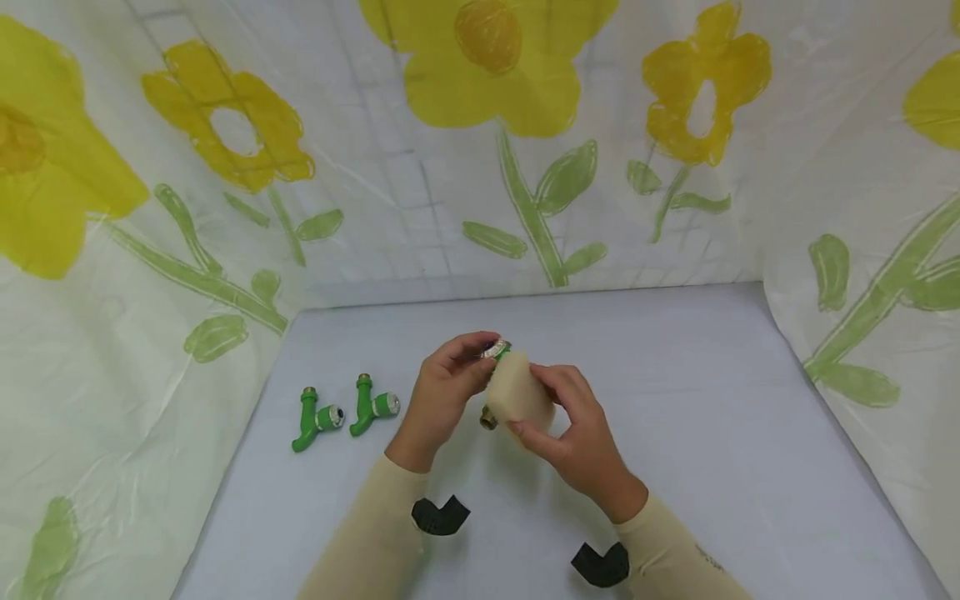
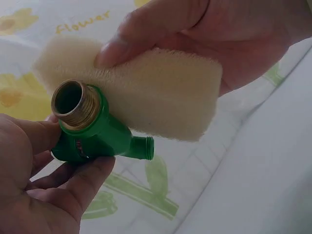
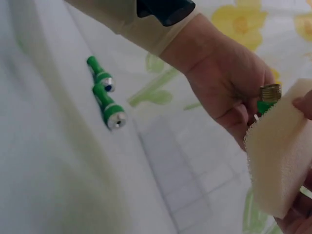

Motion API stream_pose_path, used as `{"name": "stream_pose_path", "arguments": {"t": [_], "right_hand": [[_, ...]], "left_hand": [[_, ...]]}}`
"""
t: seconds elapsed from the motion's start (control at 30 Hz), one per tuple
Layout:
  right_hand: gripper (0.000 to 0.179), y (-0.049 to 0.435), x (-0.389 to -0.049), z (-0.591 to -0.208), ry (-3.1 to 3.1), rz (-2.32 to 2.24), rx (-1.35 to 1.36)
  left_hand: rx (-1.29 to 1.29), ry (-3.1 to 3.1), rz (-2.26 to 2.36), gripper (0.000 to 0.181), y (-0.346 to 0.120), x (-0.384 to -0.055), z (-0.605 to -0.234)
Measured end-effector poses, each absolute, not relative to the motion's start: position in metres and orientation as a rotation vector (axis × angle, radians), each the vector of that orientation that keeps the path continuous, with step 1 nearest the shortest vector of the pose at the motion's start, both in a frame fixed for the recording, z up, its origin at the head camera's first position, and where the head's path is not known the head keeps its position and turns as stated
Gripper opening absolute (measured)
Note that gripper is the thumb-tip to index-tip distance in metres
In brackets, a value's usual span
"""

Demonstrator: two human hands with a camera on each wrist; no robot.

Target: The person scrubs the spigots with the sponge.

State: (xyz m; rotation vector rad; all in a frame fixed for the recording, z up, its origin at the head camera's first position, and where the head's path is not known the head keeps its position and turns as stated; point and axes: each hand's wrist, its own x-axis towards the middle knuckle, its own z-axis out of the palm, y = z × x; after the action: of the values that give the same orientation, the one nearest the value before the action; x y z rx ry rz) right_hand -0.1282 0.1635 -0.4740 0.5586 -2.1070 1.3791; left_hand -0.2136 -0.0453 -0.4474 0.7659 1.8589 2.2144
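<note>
My left hand point(image 1: 442, 387) grips a green water tap point(image 2: 95, 131) with a brass threaded inlet, seen closest in the left wrist view. A cream sponge point(image 1: 517, 392) is in my right hand point(image 1: 585, 433), pinched between thumb and fingers. The sponge lies against the tap's side and hides much of it in the head view. In the right wrist view, the brass thread point(image 3: 270, 91) shows beyond the sponge's edge. Both hands are above the middle of the table.
Two more green taps, one point(image 1: 315, 417) left of the other point(image 1: 372, 404), lie on the white table point(image 1: 712, 400) to the left. Dark wrist-camera mounts point(image 1: 441, 515) sit at my sleeves. A flower-printed curtain point(image 1: 360, 225) encloses the table's back and sides.
</note>
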Motion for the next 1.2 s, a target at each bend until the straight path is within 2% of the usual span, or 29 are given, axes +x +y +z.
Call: {"name": "stream_pose_path", "arguments": {"t": [0.27, 0.57, 0.63, 0.83, 0.9, 1.07, 1.2], "right_hand": [[0.065, 0.177, -0.135, -0.476, -2.139, 1.374, 0.283], [0.071, 0.154, -0.117, -0.473, -2.157, 1.332, 0.64], [0.071, 0.158, -0.12, -0.474, -2.17, 1.289, 0.613], [0.066, 0.175, -0.135, -0.482, -2.182, 1.195, 0.312], [0.065, 0.173, -0.133, -0.482, -2.189, 1.205, 0.355], [0.066, 0.162, -0.122, -0.475, -2.197, 1.296, 0.66], [0.067, 0.166, -0.127, -0.475, -2.196, 1.251, 0.555]], "left_hand": [[0.804, 1.739, 2.217, 0.044, -0.042, -0.198, -0.443], [0.784, 1.742, 2.292, 0.037, -0.044, -0.201, -0.454], [0.769, 1.718, 2.308, 0.037, -0.044, -0.2, -0.454], [0.764, 1.63, 2.345, 0.039, -0.042, -0.197, -0.455], [0.746, 1.639, 2.359, 0.038, -0.041, -0.198, -0.457], [0.712, 1.67, 2.393, 0.037, -0.042, -0.201, -0.46], [0.751, 1.619, 2.379, 0.039, -0.043, -0.2, -0.458]]}}
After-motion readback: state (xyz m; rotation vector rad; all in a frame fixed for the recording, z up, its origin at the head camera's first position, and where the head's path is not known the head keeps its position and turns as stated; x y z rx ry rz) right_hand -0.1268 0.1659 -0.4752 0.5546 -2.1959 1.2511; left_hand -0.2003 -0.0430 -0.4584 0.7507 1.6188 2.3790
